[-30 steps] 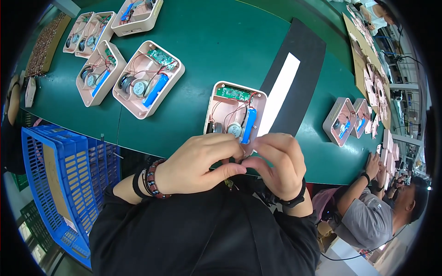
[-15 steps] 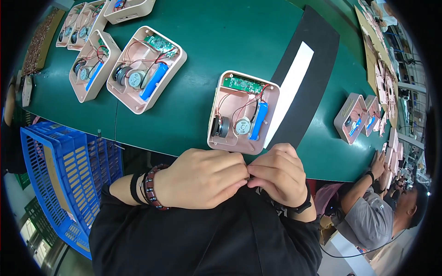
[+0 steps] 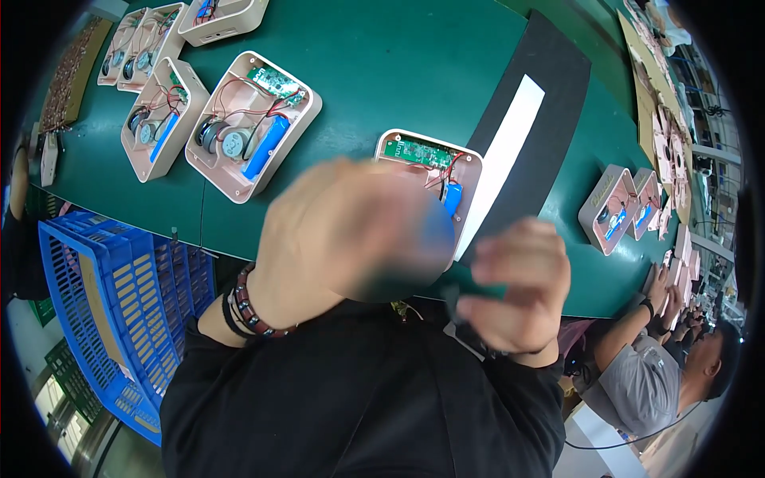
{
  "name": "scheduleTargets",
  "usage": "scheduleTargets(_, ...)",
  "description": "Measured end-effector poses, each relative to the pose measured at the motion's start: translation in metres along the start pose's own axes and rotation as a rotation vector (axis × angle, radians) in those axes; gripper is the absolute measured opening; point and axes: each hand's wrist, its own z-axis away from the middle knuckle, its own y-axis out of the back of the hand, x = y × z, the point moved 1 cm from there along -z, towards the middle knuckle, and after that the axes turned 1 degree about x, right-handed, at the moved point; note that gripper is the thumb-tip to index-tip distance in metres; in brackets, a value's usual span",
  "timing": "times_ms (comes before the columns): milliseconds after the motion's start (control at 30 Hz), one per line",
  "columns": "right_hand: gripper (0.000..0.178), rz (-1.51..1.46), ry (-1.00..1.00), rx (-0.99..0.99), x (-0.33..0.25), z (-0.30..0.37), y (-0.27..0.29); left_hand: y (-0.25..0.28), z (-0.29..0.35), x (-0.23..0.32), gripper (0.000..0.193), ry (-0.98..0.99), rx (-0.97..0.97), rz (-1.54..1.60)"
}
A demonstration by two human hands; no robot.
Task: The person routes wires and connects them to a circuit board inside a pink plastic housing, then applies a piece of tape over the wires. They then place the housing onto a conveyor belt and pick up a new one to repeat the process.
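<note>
A pale pink plastic housing (image 3: 476, 171) lies in front of me on the green table, with a green circuit board (image 3: 418, 151), thin red and black wires and a blue cylindrical battery (image 3: 453, 199) inside. My left hand (image 3: 315, 231) reaches across its near left part and hides the speaker and the round metal part. Its fingers are smeared by motion; a dark, blurred patch shows beneath them. Right of the housing's near edge is my right hand (image 3: 526, 279), raised and blurred, thumb and fingers curved with a gap between. A small dark shape by its thumb tip is too blurred to name.
Similar filled housings (image 3: 311, 111) stand at the left, and two more (image 3: 606, 209) at the right. A white strip (image 3: 510, 143) lies on a black mat (image 3: 550, 119). A blue plastic crate (image 3: 103, 263) is at my left. A co-worker (image 3: 637, 382) sits at the right.
My hands, fingertips together at the table edge before, have parted. The left has moved forward over the housing; the right has shifted a little to the right and opened somewhat.
</note>
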Motion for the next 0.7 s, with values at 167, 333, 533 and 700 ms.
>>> scheduleTargets(167,0.051,0.136,-0.029,-0.191,0.030,-0.012,-0.019,-0.008,-0.014,-0.009,0.021,0.006,0.094,-0.404)
scheduleTargets(333,0.070,0.072,0.013,-0.156,0.038,-0.005,-0.026,-0.010,-0.017,-0.017,0.016,0.016,0.000,-0.372)
scheduleTargets(533,0.075,0.016,-0.232,-0.103,0.034,0.016,-0.022,-0.011,-0.019,-0.013,0.010,0.008,-0.091,-0.231)
scheduleTargets(700,0.073,0.136,-0.238,-0.019,0.039,0.014,-0.035,-0.019,-0.022,-0.011,0.010,-0.023,-0.091,-0.171)
